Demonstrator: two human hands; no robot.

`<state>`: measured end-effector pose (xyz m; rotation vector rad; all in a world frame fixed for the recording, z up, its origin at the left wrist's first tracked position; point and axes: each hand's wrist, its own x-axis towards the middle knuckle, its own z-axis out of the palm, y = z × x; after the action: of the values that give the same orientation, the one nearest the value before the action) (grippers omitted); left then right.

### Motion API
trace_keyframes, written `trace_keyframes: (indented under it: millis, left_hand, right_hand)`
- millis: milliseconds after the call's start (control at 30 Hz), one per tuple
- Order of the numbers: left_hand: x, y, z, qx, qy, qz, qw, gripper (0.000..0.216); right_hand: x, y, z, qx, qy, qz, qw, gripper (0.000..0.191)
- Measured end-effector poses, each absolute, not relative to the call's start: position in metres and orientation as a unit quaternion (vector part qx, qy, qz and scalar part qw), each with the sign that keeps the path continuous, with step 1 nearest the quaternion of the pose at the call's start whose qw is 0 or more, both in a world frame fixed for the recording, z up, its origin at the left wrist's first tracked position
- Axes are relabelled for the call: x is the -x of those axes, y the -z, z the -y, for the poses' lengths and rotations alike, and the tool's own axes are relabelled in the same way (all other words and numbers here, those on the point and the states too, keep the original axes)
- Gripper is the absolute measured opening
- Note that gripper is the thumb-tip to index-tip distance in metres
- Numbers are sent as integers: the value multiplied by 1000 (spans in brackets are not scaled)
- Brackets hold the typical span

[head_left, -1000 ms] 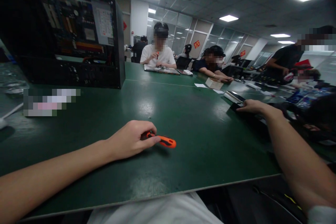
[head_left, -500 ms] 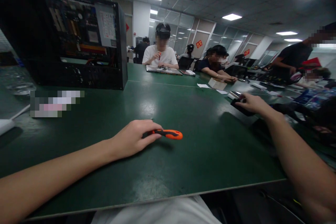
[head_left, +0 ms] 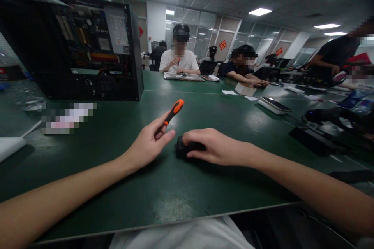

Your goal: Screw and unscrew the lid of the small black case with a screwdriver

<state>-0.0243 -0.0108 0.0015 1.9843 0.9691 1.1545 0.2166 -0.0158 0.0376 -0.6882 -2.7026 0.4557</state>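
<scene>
My left hand (head_left: 150, 142) is closed around an orange and black handle, which looks like a screwdriver (head_left: 175, 109). The handle points up and away to the right; its other end is hidden in my fingers. Just to the right, my right hand (head_left: 213, 146) grips a small black block-shaped object (head_left: 181, 151) from above, low over the green table (head_left: 163, 202). My fingers cover most of that block, so its exact kind does not show. A narrow gap lies between the block and my left fingertips.
An open black computer case (head_left: 134, 54) stands at the back left, with a plastic bottle (head_left: 26, 89) beside it. A white box with a phone-like slab (head_left: 274, 105) lies right, near a dark flat object (head_left: 311, 140). Co-workers sit across the table.
My right hand has come from the far right to the middle, bringing the black block close to my left hand. The screwdriver handle has swung from pointing right to pointing up and away.
</scene>
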Motion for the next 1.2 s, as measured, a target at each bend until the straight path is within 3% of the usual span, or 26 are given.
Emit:
trace_keyframes:
  millis: [167,367,633,833,1000,1200]
  left_hand:
    - [25,6,10,-770,-412,-345,343,74]
    - [25,3,13,-787,-387,-340,339,72]
    - [22,1,16,-789,-371,-328,364,70]
    - [22,-1,14,-780,-362,-317,400,65]
    - [22,-2,14,-774,-362,-326,405,62]
    - [23,-3,13,-798,-371,-345,326,55]
  right_hand:
    - [-206,-25,18,235,-171,941,174,19]
    - [-212,-15,15,249,-200,911,261,29]
    - [-212,-8,-3,314,-427,702,476,37]
    - [-206,-2,-11,334,-556,588,484,50]
    - [-206,-3,-9,319,-550,610,473,35]
    - [-206,-9,-4,310,-535,575,536,33]
